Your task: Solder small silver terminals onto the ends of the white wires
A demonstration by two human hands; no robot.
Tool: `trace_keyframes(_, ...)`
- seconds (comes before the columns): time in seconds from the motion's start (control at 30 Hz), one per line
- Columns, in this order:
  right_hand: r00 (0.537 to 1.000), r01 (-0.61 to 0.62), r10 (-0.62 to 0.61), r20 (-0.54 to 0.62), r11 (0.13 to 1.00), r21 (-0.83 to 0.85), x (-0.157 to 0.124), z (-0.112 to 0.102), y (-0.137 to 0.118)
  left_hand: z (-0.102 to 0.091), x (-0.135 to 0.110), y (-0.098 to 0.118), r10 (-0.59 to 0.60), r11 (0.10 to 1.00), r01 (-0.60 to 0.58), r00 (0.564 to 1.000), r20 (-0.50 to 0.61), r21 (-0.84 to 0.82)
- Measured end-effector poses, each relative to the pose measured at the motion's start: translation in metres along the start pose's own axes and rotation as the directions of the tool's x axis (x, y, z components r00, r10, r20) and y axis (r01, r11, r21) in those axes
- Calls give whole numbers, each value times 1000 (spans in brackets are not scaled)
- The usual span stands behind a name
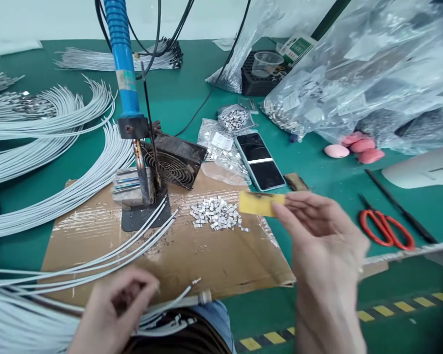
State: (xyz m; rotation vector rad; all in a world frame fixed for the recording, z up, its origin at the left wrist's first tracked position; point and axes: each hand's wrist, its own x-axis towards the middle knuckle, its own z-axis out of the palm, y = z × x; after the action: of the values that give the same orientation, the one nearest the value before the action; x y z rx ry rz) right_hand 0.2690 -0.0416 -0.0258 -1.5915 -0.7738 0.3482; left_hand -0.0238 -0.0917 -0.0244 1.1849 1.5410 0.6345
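My right hand (321, 241) pinches a flat yellow sponge (260, 204) with a dark scorched upper edge, held up to the right of a pile of small white-and-metal pieces (216, 214). At the lower left, my left hand (120, 305) is closed with its fingers curled; whatever is inside them, if anything, is hidden. White cables (133, 246) run past it, their ends lying by the foot of a soldering iron (127, 83). The blue-handled iron points down, beside a metal block (133, 184). More cable ends (180, 322) rest on my lap.
A cardboard sheet (221, 265) covers the work area. Behind are a small fan (175, 160), a phone (260, 161) and bagged parts (225, 142). Red-handled scissors (386, 228) and a dark rod (402, 209) lie right. Cable bundles (59, 196) fill the left; large plastic bags (372, 73) stand back right.
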Motion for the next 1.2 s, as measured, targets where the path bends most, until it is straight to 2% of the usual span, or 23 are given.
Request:
trace_keyframes(0.03, 997, 1, -4, 71, 999, 38, -9, 13, -7, -5, 5, 8, -12, 1000, 13, 996, -89, 11)
trace_keyframes(0.1, 956, -70, 10, 292, 978, 196, -26, 39, -17, -13, 15, 19, 36, 999, -30, 971, -234, 32)
trace_keyframes(0.17, 917, -119, 13, 398, 963, 242, -39, 62, -24, -19, 24, 26, 90, 996, -82, 945, -314, 37)
trace_keyframes(0.27, 878, -162, 14, 479, 949, 270, -54, 86, -28, -22, 36, 32, 139, 990, -142, 937, -322, 16)
trace_keyframes(0.37, 854, -188, 15, 520, 941, 283, -65, 98, -31, -19, 46, 38, 136, 988, -151, 946, -296, -29)
trace_keyframes(0.5, 840, -202, 10, 542, 933, 297, -73, 104, -33, -13, 57, 41, 146, 983, -170, 954, -263, -69)
trace_keyframes(0.6, 838, -192, -14, 545, 928, 320, -80, 104, -34, -9, 59, 39, 203, 969, -235, 933, -297, -75)
trace_keyframes(0.67, 836, -173, -34, 548, 930, 323, -85, 101, -34, -7, 56, 39, 294, 949, -316, 893, -340, -10)
trace_keyframes(0.77, 837, -109, -83, 541, 943, 315, -93, 95, -33, -6, 50, 38, 448, 893, -427, 811, -375, 143)
trace_keyframes(0.83, 833, -37, -125, 540, 960, 279, -95, 92, -33, -5, 48, 38, 490, 872, -443, 787, -375, 209)
trace_keyframes(0.93, 831, 6, -111, 546, 982, 191, -97, 90, -32, -3, 50, 35, 463, 885, -404, 815, -350, 230)
trace_keyframes(1.1, 847, -65, -22, 532, 987, 145, -95, 96, -31, 2, 54, 36, 296, 955, -262, 883, -363, 142)
trace_keyframes(1.2, 865, -119, 17, 501, 978, 171, -85, 90, -26, 2, 50, 33, 311, 942, -241, 889, -335, 235)
